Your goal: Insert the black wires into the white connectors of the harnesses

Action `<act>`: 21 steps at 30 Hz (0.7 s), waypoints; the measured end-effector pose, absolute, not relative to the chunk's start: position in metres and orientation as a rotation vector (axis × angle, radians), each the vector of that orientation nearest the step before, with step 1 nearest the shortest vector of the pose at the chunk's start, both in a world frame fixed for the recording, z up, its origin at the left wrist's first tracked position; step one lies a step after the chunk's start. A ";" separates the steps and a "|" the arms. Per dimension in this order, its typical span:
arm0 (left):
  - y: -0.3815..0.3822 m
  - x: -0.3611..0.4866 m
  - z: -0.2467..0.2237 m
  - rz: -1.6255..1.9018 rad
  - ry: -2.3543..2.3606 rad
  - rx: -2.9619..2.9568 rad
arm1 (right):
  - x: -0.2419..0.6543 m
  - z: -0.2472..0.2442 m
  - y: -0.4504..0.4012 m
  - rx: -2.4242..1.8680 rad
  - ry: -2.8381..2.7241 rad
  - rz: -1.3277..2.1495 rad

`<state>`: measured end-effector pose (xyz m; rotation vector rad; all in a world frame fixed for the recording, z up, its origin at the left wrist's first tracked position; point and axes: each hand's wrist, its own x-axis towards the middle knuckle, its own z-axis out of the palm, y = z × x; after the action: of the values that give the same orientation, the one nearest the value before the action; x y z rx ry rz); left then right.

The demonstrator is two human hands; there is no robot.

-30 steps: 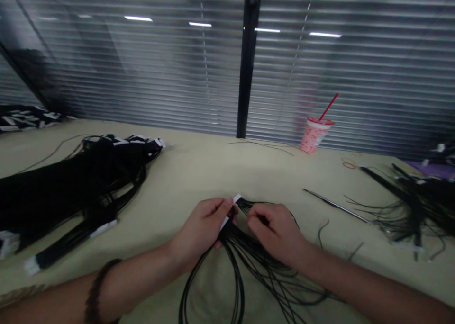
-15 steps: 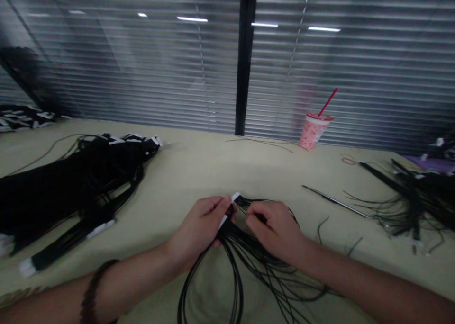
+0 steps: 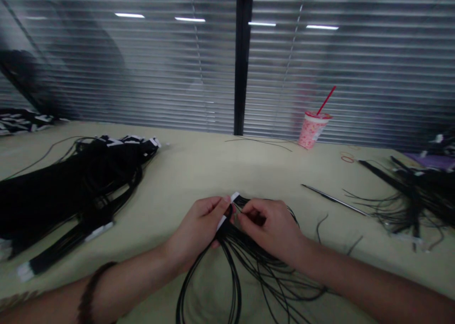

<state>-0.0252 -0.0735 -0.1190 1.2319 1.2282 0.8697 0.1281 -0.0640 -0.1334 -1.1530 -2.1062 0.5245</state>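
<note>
Near the middle of the table, my left hand is closed on a bundle of thin black wires with white connectors. One white connector sticks up past my thumb, and a second white piece shows just below. Long wire loops hang down toward me. My right hand is just to the right, with thumb and forefinger pinched near the connector end. A thin dark wire seems to lie between those fingertips, though it is too small to be sure. My right palm rests over more of the wires.
A heap of black wire bundles with white ends lies on the left. To the right are a slim metal pointed tool and more loose black wires. A pink cup with a red straw stands by the window blinds.
My right hand has shifted slightly left, bringing its pinched fingertips closer to the connector in my left hand. My left hand keeps its hold.
</note>
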 end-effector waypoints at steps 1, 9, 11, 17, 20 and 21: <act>-0.074 -0.025 -0.119 0.866 1.239 1.233 | 0.128 -0.134 -0.063 -1.150 -2.097 0.537; -0.075 -0.025 -0.118 0.837 1.290 1.252 | 0.131 -0.136 -0.059 -1.054 -2.190 0.503; -0.074 -0.025 -0.118 0.848 1.281 1.251 | 0.131 -0.135 -0.059 -1.048 -2.203 0.503; -0.072 -0.023 -0.119 0.862 1.283 1.254 | 0.132 -0.133 -0.057 -1.056 -2.268 0.518; -0.072 -0.024 -0.120 0.852 1.304 1.283 | 0.132 -0.130 -0.056 -1.067 -2.253 0.599; -0.072 -0.024 -0.120 0.853 1.301 1.287 | 0.132 -0.129 -0.056 -1.081 -2.238 0.656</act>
<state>-0.0240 -0.0724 -0.1198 1.2872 1.3010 0.8530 0.1315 -0.0560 -0.1286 -1.0805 -2.2379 0.6558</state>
